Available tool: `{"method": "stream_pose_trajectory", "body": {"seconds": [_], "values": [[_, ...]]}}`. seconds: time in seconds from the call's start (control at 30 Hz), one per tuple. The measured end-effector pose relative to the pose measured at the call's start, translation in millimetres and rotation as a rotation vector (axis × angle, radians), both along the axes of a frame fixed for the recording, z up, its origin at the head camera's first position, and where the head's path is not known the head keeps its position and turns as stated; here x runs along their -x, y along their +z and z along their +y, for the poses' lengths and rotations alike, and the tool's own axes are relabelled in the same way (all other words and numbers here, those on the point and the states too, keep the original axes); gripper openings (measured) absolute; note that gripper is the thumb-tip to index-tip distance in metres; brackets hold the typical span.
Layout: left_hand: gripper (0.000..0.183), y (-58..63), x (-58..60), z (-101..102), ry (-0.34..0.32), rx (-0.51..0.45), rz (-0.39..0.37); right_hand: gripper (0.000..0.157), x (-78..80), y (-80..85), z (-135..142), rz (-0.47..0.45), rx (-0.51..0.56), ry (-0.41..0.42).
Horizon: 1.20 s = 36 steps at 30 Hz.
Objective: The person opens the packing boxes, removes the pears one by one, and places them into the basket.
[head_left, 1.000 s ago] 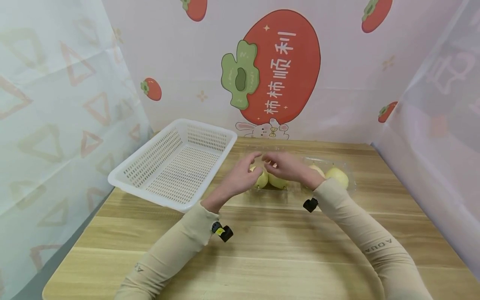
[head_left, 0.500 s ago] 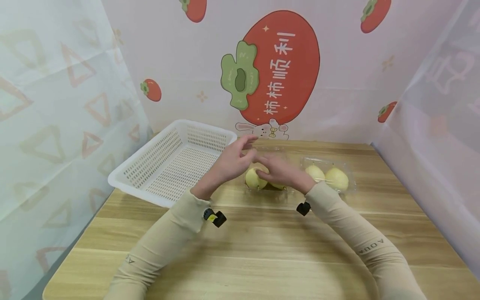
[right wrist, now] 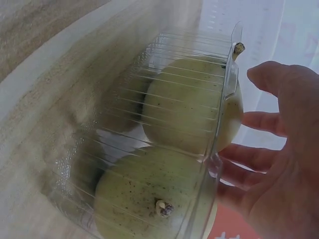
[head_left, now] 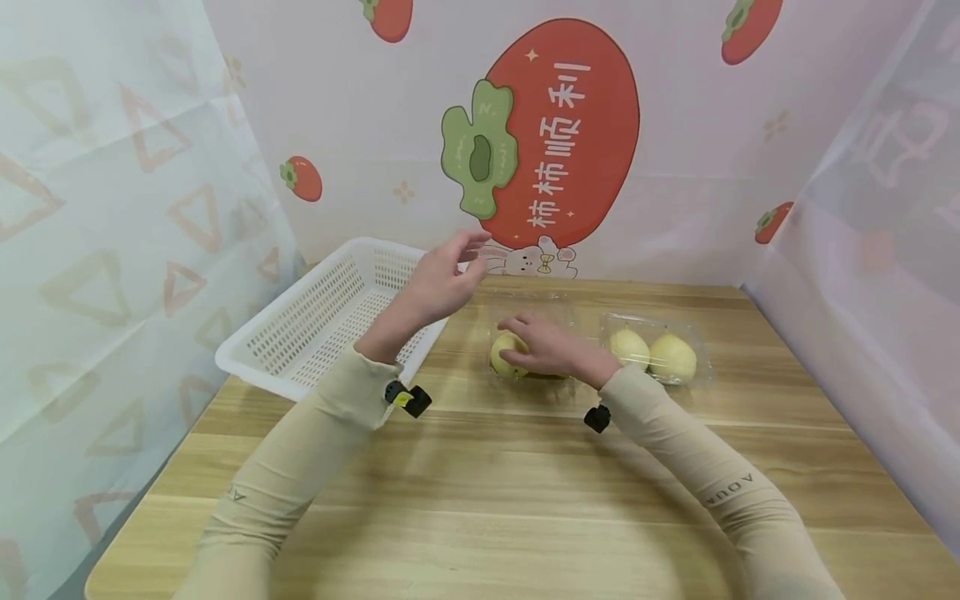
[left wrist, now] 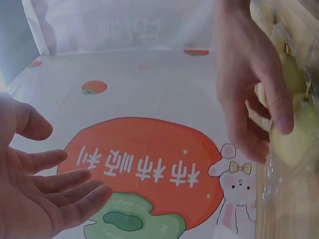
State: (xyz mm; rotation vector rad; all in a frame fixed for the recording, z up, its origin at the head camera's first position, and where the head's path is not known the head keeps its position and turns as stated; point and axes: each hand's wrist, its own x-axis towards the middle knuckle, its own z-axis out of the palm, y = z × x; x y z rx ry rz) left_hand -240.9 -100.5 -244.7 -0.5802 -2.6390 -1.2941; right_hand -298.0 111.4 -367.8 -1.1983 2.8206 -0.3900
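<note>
My left hand (head_left: 442, 279) is raised above the right side of the white basket (head_left: 232, 360). In the left wrist view its fingers are spread and relaxed, with nothing in them. My right hand (head_left: 551, 346) is over a clear plastic box (right wrist: 122, 117) of pale yellow-green pears, partly covering it in the head view. One pear (head_left: 507, 354) shows beside the fingertips. Seen from the right wrist, the fingers reach loosely along the upper side of a pear (right wrist: 187, 104), while the thumb stands apart from it. A second pear (right wrist: 144, 199) sits beside that one, stem showing.
To the right of my right hand stands another clear plastic box (head_left: 693, 333), with pears (head_left: 672, 358) inside. All of this is on a wooden table (head_left: 525, 500). A printed backdrop (head_left: 675, 217) rises behind, with sheeted walls on both sides.
My left hand has moved left and up, away from the pears to the basket's side. My right hand has shifted slightly left and down over the near box, uncovering the other box's pears.
</note>
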Motion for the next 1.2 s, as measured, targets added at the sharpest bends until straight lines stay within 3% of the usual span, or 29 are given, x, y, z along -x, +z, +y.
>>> {"method": "stream_pose_trajectory", "body": {"seconds": [0.23,0.43,0.73,0.97,1.2], "values": [[0.046,13.2,19.8,-19.4,0.050,0.072,0.011,0.058,2.1,-3.4,-2.4,-0.010,-0.017,-0.030],[0.049,17.3,37.9,-40.5,0.100,0.102,-0.019,0.057,3.7,-5.6,-4.1,-0.002,-0.030,-0.035],[0.051,10.5,57.5,-63.0,0.152,0.172,-0.001,0.055,3.8,-8.4,-6.6,-0.021,-0.026,-0.042],[0.052,-0.4,73.9,-83.3,0.186,0.293,0.071,0.057,5.3,-8.0,-8.1,-0.038,-0.041,-0.062],[0.055,-6.4,87.1,-107.3,0.239,0.384,0.086,0.059,7.1,-7.4,-10.1,-0.067,-0.043,-0.064]]}}
